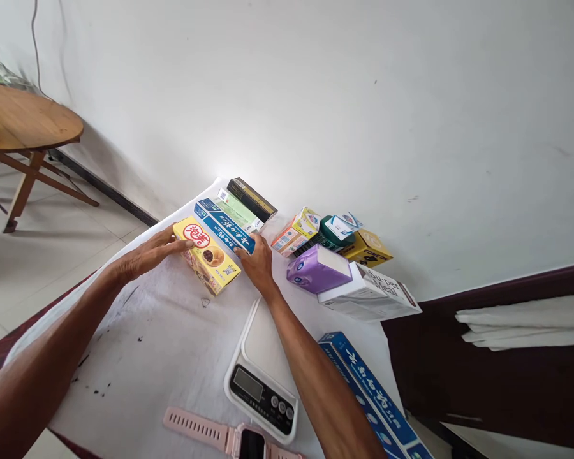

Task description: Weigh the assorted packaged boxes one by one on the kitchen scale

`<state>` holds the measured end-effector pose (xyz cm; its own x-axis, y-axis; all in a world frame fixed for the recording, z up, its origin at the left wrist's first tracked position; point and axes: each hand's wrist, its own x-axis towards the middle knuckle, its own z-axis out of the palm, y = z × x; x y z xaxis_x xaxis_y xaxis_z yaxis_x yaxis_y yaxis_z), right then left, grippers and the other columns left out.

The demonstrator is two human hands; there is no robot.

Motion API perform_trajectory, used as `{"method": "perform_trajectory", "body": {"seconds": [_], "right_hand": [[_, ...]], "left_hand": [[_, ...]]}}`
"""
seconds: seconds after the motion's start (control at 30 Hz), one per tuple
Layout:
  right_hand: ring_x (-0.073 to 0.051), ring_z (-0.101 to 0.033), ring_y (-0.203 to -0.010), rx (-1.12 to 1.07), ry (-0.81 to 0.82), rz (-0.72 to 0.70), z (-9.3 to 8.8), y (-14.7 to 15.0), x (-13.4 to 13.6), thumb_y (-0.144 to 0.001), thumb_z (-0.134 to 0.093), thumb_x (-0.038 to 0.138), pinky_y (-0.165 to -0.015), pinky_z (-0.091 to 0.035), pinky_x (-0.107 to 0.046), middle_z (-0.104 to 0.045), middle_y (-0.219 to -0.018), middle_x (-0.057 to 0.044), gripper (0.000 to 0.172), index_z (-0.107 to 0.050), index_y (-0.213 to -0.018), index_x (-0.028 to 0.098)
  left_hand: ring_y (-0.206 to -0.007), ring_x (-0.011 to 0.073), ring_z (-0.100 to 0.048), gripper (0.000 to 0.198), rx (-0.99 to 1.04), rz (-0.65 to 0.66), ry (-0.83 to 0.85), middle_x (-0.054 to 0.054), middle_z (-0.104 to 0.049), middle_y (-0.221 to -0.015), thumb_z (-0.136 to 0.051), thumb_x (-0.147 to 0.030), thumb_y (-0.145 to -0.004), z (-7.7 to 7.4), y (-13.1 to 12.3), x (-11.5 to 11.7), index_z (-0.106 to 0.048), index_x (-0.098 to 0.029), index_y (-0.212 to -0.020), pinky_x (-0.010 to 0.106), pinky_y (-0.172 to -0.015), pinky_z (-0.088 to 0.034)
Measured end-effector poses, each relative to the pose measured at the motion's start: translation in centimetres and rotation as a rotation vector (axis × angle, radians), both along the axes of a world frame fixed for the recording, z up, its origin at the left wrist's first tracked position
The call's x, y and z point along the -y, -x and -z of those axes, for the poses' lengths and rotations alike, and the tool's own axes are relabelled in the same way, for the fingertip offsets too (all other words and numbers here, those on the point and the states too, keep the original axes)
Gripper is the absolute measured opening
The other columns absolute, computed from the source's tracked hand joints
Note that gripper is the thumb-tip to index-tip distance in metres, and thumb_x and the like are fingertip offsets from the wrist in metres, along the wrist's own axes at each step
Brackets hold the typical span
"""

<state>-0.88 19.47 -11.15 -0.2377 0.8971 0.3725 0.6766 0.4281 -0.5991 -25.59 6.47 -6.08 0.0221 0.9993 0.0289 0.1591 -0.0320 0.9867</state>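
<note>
My left hand (pixel 160 252) is at the left end of a yellow snack box (pixel 213 255), thumb over its top edge and fingers along its side. The box has a red-and-white logo and a picture of a filled snack. Just behind it lies a long blue toothpaste box (pixel 224 226), and my right hand (pixel 258 261) is closed around its right end. A light green box (pixel 239 210) and a black box (pixel 252 197) lie behind, in a row. Below my right wrist sits a white kitchen scale (pixel 263 389), partly covered by my forearm.
To the right stand a purple pack (pixel 318 268), a white Super Meal box (pixel 370 293), a yellow box (pixel 368 247) and other cartons. A large blue box (pixel 368 395) lies beside my right forearm. In front is a pink-strapped smartwatch (pixel 198 426). A wall rises behind.
</note>
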Motion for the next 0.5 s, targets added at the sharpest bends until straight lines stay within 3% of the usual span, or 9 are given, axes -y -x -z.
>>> {"method": "perform_trajectory", "body": {"seconds": [0.2,0.37,0.5], "right_hand": [[-0.029,-0.059,-0.118,-0.018,-0.073,-0.058,-1.8,0.2,0.3,-0.078,-0.067,0.031,-0.104,-0.047,-0.043,-0.066,-0.123,-0.012,0.045,-0.058,-0.120,0.020],[-0.032,-0.060,-0.115,-0.018,-0.087,0.008,-2.6,0.4,-2.0,-0.077,-0.069,0.032,-0.103,-0.047,-0.048,-0.065,-0.121,-0.017,0.046,-0.059,-0.119,0.016],[-0.033,-0.060,-0.113,-0.021,-0.083,0.066,-2.3,0.0,-3.7,-0.075,-0.069,0.031,-0.102,-0.047,-0.050,-0.065,-0.118,-0.017,0.048,-0.061,-0.118,0.014]], "left_hand": [[-0.135,0.0344,-0.055,0.065,-0.021,-0.009,-0.028,0.001,-0.068,-0.139,-0.067,-0.066,-0.083,0.3,0.1,-0.1,-0.063,-0.033,-0.138,0.043,-0.115,-0.044],[-0.140,0.0357,-0.049,0.065,-0.013,-0.003,0.004,0.002,-0.064,-0.144,-0.065,-0.065,-0.084,-0.1,-0.1,0.1,-0.061,-0.033,-0.140,0.048,-0.119,-0.038],[-0.136,0.0348,-0.053,0.065,-0.022,-0.014,0.020,0.002,-0.066,-0.141,-0.065,-0.069,-0.082,-0.7,-0.3,0.4,-0.065,-0.032,-0.136,0.045,-0.116,-0.042]]}}
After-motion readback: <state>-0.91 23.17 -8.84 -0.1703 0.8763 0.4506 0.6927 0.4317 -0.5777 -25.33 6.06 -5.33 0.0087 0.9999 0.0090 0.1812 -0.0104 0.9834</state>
